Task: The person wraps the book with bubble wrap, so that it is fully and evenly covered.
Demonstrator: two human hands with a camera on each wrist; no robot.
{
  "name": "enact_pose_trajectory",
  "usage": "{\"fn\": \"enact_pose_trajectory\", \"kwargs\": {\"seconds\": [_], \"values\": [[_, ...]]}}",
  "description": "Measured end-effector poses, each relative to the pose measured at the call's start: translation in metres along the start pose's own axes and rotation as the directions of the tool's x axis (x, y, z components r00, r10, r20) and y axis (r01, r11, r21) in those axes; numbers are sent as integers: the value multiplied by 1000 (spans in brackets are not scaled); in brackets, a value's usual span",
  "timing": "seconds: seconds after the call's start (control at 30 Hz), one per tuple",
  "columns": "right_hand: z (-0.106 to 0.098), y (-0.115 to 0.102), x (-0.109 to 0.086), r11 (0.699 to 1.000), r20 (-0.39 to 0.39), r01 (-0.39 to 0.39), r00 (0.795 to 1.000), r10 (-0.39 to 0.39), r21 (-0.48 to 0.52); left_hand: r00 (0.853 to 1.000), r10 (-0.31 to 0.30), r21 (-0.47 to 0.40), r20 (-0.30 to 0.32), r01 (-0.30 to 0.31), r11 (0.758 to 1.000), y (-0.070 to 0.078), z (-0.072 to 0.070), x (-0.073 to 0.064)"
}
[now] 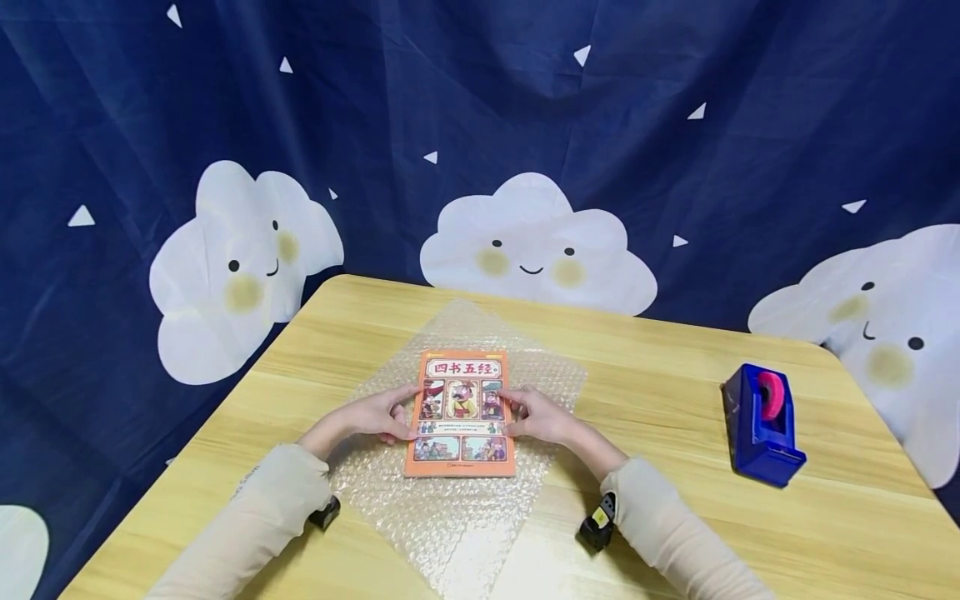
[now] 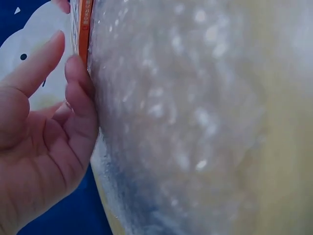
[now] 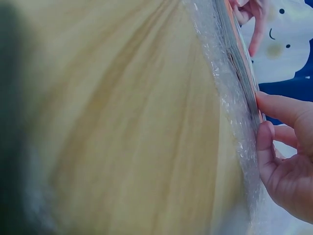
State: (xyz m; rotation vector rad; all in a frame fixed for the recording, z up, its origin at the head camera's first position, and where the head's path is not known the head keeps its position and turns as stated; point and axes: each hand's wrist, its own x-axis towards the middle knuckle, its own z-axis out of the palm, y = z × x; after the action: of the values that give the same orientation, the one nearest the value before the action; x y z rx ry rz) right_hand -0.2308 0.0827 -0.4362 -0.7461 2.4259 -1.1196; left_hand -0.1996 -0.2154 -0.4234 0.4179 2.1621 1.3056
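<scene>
In the head view an orange comic-style book (image 1: pixel 459 414) with red Chinese characters lies cover up on a sheet of bubble wrap (image 1: pixel 450 533), set cornerwise on the table. My left hand (image 1: pixel 378 414) holds the book's left edge, its fingers bent there in the left wrist view. At the right edge my right hand (image 1: pixel 542 415) grips the book, with fingertips overlapping the cover. The right wrist view shows the book's page edges (image 3: pixel 239 61) by the thumb and fingers, with bubble wrap (image 3: pixel 230 103) beneath.
A blue tape dispenser (image 1: pixel 765 425) with a pink-red core stands at the right of the wooden table (image 1: pixel 645 375). Behind the table hangs a dark blue curtain (image 1: pixel 510 100) with smiling clouds. Black wrist cameras (image 1: pixel 597 523) sit low beside both sleeves.
</scene>
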Motion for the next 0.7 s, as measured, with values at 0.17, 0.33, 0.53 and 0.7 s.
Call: {"fn": "enact_pose_trajectory", "kwargs": {"seconds": [0.17,0.33,0.53,0.7], "values": [[2,-1,-1,1000,-6,9,1000,-9,2,1000,-6,237,-18,10,971,3,-3,-5],[4,-4,-3,999,-20,16,1000,-17,-47,998,-27,326,-55,44,944,4,-2,-7],[9,-10,-10,988,-21,46,999,-49,-145,996,-31,303,-84,55,951,5,2,-8],[10,-11,-20,977,1,73,997,-74,-203,996,-31,284,-79,52,958,5,3,-8]]}}
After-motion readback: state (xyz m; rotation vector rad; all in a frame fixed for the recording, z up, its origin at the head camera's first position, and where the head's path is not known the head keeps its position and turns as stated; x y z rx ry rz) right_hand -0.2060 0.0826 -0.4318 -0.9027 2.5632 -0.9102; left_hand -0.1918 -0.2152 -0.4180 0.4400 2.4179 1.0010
